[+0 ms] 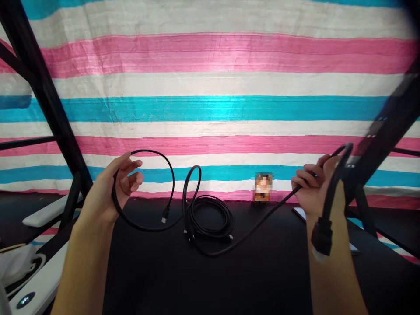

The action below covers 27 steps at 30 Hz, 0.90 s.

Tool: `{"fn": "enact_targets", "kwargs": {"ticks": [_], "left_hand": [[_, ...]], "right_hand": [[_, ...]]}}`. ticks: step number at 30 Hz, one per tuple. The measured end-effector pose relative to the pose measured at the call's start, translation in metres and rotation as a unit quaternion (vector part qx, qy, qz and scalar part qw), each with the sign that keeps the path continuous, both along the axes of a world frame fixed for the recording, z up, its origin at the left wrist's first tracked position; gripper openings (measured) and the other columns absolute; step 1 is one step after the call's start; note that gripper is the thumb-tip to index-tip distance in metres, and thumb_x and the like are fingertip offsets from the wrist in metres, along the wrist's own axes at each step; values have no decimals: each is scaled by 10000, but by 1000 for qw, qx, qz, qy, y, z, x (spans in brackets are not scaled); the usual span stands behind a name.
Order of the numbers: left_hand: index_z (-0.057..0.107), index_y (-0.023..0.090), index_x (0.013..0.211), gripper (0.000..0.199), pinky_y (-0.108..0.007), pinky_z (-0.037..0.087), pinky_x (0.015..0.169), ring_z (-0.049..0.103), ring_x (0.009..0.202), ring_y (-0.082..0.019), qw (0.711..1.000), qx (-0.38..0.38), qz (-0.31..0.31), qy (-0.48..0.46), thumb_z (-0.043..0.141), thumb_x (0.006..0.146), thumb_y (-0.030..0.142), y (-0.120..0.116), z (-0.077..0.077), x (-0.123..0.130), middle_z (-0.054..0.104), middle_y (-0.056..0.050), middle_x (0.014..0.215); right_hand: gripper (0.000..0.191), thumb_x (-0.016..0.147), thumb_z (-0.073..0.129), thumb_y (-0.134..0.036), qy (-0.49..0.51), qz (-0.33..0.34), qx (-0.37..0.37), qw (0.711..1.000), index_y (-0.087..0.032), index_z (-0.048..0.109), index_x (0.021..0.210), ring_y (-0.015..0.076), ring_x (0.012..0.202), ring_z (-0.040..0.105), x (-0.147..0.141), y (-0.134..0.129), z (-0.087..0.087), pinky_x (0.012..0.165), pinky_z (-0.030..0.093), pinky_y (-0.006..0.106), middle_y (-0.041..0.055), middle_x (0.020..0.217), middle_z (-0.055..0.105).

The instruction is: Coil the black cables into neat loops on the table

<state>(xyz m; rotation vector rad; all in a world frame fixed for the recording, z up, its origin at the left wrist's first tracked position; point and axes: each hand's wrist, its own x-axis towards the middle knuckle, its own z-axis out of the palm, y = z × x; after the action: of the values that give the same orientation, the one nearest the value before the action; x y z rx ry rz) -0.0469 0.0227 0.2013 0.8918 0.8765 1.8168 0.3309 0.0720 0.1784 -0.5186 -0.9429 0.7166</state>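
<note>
A black cable [223, 252] runs in a slack curve between my two hands above the dark table. My left hand [120, 186] holds it at the left, the cable passing between thumb and fingers, and its thin end loops over and hangs down to a small metal-tipped plug [165, 215]. On the right, my right hand [311, 181] is closed around the cable; a thick end drapes over the wrist, with a large black connector [322, 236] hanging in front of the forearm. Between the hands, a coiled black cable [211, 216] lies on the table.
The black table [210, 288] meets a striped sheet [210, 109] behind. A small blurred figure [263, 188] stands at the back edge. White power strips [46, 280] and a white adapter [18, 262] are at left; a flat device [353, 248] lies partly behind my right forearm. Black frame legs flank both sides.
</note>
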Motion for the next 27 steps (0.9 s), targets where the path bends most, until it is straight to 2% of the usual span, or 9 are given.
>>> {"fn": "enact_targets", "kwargs": {"ticks": [4, 7, 10, 12, 14, 18, 21, 25, 27], "left_hand": [[361, 178, 536, 350, -120, 297, 278, 319, 315, -3, 986, 37, -126, -97, 590, 795, 234, -4, -2, -11, 453, 57, 486], [256, 178, 514, 451, -97, 206, 243, 108, 265, 24, 986, 87, -105, -97, 575, 832, 192, -3, -6, -19, 268, 100, 384], [456, 176, 603, 263, -130, 87, 196, -11, 253, 12, 993, 47, -99, -44, 549, 849, 193, 1, -8, -28, 218, 118, 356], [589, 168, 807, 115, -137, 118, 189, 14, 226, 6, 990, -11, -138, -23, 508, 866, 225, 4, -6, -33, 260, 118, 356], [619, 163, 940, 198, -146, 167, 194, 90, 201, 2, 986, -56, -155, 5, 490, 871, 296, 4, -3, -32, 323, 103, 379], [641, 204, 988, 304, -149, 125, 207, 231, 196, -23, 983, -21, -67, 169, 559, 815, 441, -11, 1, -15, 353, 83, 389], [640, 233, 972, 295, -164, 241, 257, 426, 275, -92, 960, 46, 31, 275, 550, 819, 469, -28, 5, 4, 412, 55, 391], [633, 266, 889, 238, -214, 365, 358, 547, 416, -135, 941, 129, 114, 293, 477, 877, 446, -42, 7, 24, 498, 32, 453], [634, 277, 861, 228, -230, 380, 379, 581, 483, -137, 938, 141, 126, 290, 474, 881, 439, -42, 6, 32, 593, 13, 613]], "right_hand": [[311, 611, 812, -352, 102, 109, 31, 988, -207, 539, 648, 53, 425, 62, -4, -9, 7, 346, 157, 179, -98, 550, 152], [294, 598, 825, -323, 131, 139, 35, 981, -201, 562, 647, 50, 419, 84, -4, -12, 9, 349, 176, 170, -96, 555, 142], [319, 550, 853, -310, 149, 149, 48, 976, -194, 572, 649, 43, 417, 104, -3, -14, 9, 351, 184, 162, -97, 561, 146], [316, 534, 863, -285, 141, 151, 66, 976, -192, 579, 635, 42, 417, 101, -5, -17, 10, 352, 184, 160, -96, 557, 148], [314, 502, 878, -261, 119, 151, 82, 978, -195, 596, 623, 42, 422, 97, -7, -19, 10, 355, 184, 162, -97, 550, 161], [283, 471, 887, -276, 23, 145, 82, 986, -222, 639, 596, 46, 424, 122, -15, -21, 9, 371, 150, 200, -87, 543, 210], [250, 485, 876, -300, -55, 136, 80, 986, -238, 652, 575, 52, 424, 205, -24, -21, 9, 393, 141, 227, -70, 538, 257], [229, 562, 833, -380, -168, 145, 83, 972, -256, 640, 560, 91, 521, 406, -45, -23, 4, 434, 258, 234, -24, 599, 436], [197, 647, 784, -363, -254, 164, 79, 950, -259, 637, 566, 135, 665, 523, -57, -24, 0, 483, 341, 246, 13, 745, 569]]}}
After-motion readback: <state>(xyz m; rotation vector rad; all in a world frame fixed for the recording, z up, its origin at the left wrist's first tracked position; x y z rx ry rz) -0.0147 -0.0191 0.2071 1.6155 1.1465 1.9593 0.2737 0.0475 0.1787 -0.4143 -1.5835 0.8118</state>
